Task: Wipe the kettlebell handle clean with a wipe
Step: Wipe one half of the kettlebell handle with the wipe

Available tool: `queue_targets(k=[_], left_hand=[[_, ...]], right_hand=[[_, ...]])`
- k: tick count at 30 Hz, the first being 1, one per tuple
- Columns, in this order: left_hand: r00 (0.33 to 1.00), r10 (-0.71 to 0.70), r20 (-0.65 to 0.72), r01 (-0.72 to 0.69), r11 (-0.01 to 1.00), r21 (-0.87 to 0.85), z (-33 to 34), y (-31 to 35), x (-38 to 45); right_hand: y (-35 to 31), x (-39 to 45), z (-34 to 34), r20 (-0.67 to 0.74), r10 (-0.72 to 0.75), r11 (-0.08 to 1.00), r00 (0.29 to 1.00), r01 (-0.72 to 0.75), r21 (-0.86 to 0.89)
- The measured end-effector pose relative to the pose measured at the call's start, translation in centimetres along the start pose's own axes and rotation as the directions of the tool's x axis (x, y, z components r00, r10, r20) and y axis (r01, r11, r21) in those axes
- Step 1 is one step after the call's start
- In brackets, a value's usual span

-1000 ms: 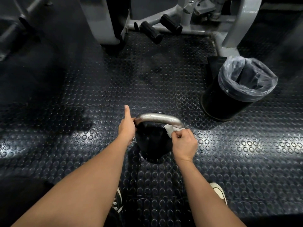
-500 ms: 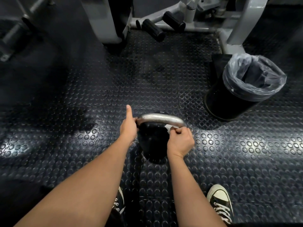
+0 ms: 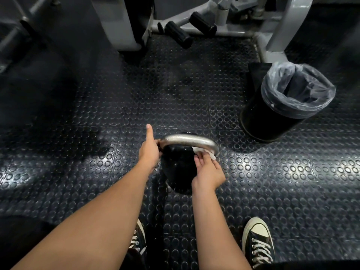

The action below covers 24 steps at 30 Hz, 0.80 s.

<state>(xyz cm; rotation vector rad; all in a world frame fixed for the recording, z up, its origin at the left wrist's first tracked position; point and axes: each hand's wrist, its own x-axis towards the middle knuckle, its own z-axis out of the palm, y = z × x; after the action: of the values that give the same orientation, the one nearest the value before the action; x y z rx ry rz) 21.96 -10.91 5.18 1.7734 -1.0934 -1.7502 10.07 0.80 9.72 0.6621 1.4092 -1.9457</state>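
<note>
Kettlebell (image 3: 180, 168) stands on the studded rubber floor (image 3: 272, 182), directly ahead of the person, between the two forearms. Body black, handle (image 3: 187, 139) bare grey metal, arching left to right.

Left hand (image 3: 149, 152) grips the left end of the handle where it curves down toward the body; thumb sticks straight up and free, other fingers curled round the metal (their tips are hidden behind the handle).

Right hand (image 3: 208, 170) sits below the right end of the handle, pinching a white wipe (image 3: 203, 152) in its fingertips. Wipe is bunched and pressed against the underside of the handle's right bend. How far it wraps round the bar is hard to say from this angle.

Black bin (image 3: 272, 117) with a clear plastic liner stands on the floor to the right and farther away, well apart from the kettlebell.

Grey machine frame (image 3: 280, 26) along the top edge, with two black foam rollers (image 3: 179, 35) lying low near its base.

Two black-and-white sneakers at the bottom: right shoe (image 3: 257, 244) in full view, left shoe (image 3: 139, 240) mostly covered by the left forearm
</note>
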Motion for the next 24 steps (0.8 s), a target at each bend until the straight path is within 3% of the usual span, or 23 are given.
queue_targets(k=[3, 8, 24], left_hand=[[1.000, -0.009, -0.005, 0.009, 1.000, -0.006, -0.1, -0.2, 0.2], [0.999, -0.026, -0.031, 0.026, 1.000, -0.014, -0.2, -0.5, 0.9], [1.000, -0.003, -0.026, 0.002, 1.000, -0.025, -0.1, 0.1, -0.1]], right_hand=[[-0.7, -0.7, 0.1, 0.090, 0.183, 0.941, 0.979, -0.201, 0.271], [-1.1, -1.2, 0.4, 0.317, 0.279, 0.715, 0.906, -0.417, 0.562], [-2.6, -0.5, -0.1, 0.338, 0.367, 0.575, 0.867, -0.497, 0.650]])
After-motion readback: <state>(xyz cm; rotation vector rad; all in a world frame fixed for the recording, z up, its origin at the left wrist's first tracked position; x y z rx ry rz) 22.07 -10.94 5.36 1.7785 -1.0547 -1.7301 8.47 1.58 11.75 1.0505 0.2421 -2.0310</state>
